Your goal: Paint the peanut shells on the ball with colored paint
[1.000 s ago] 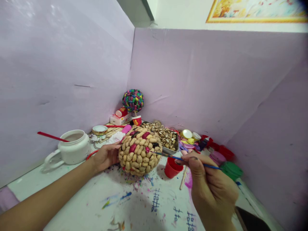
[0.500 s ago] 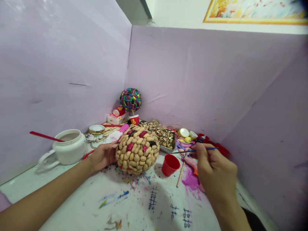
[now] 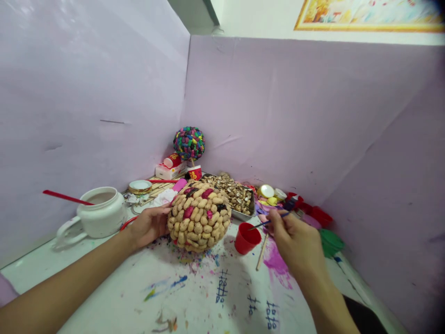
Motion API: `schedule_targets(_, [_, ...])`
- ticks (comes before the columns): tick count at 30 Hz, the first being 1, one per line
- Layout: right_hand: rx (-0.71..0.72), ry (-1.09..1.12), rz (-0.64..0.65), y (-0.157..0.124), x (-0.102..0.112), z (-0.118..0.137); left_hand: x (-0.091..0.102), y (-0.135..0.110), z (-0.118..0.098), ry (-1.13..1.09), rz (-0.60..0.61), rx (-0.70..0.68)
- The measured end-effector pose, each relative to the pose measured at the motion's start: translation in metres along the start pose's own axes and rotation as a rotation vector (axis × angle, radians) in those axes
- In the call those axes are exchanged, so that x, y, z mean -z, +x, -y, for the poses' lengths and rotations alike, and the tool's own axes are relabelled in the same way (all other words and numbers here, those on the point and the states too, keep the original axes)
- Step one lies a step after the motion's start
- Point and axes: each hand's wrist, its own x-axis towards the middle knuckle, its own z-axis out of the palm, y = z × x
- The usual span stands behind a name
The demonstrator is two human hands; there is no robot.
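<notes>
A ball covered in peanuts (image 3: 198, 222), mostly bare with a few painted magenta and black, rests on the table. Against its left side lies my left hand (image 3: 152, 226), with the fingertips hidden behind the ball; it steadies the ball. In my right hand (image 3: 295, 236) a thin blue paintbrush (image 3: 267, 223) is pinched, its tip dipping into a small red cup (image 3: 247, 240) just right of the ball. A wooden stick (image 3: 262, 253) lies on the table between that cup and my right hand.
A white mug (image 3: 100, 215) with a red-handled tool stands at left. Behind the ball are a metal tray of shells (image 3: 239, 197) and a multicoloured ball on a stick (image 3: 189, 144). Paint lids (image 3: 266, 191) and a green bowl (image 3: 331, 242) sit at right. Lilac walls enclose the table.
My right hand has moved left and slightly down, bringing the brush tip into the red cup. The green bowl now shows behind it. My left hand and the peanut ball stay put.
</notes>
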Motion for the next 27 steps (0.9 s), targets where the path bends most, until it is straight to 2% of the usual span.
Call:
schedule_targets(1, [0.006,0.032,-0.042,-0.003,0.008,0.006,0.001,0.0,0.0,-0.001,-0.002,0.002])
schedule_targets(2, [0.027,0.134,-0.141,-0.006,0.015,0.012,0.001,0.001,0.0,-0.001,-0.004,0.002])
schedule_targets(4, [0.128,0.32,-0.284,-0.016,0.025,0.025,0.001,0.001,0.0,-0.002,-0.007,-0.002])
schedule_targets(6, [0.244,0.444,-0.339,-0.026,0.029,0.035,0.001,0.002,0.0,-0.009,-0.015,-0.005])
schedule_targets(9, [0.394,0.51,-0.303,-0.036,0.025,0.043,0.0,0.002,-0.001,-0.025,-0.02,-0.002])
schedule_targets(12, [0.473,0.509,-0.283,-0.039,0.017,0.044,0.0,0.001,-0.001,-0.028,-0.013,0.0])
schedule_targets(16, [0.528,0.461,-0.262,-0.038,0.013,0.044,-0.002,-0.001,-0.001,-0.044,0.013,-0.016])
schedule_targets(21, [0.525,0.443,-0.296,-0.038,0.014,0.044,-0.005,-0.003,-0.002,-0.022,0.015,-0.011])
schedule_targets(27, [0.589,0.419,-0.258,-0.037,0.012,0.044,-0.003,-0.002,-0.001,-0.027,0.027,-0.021])
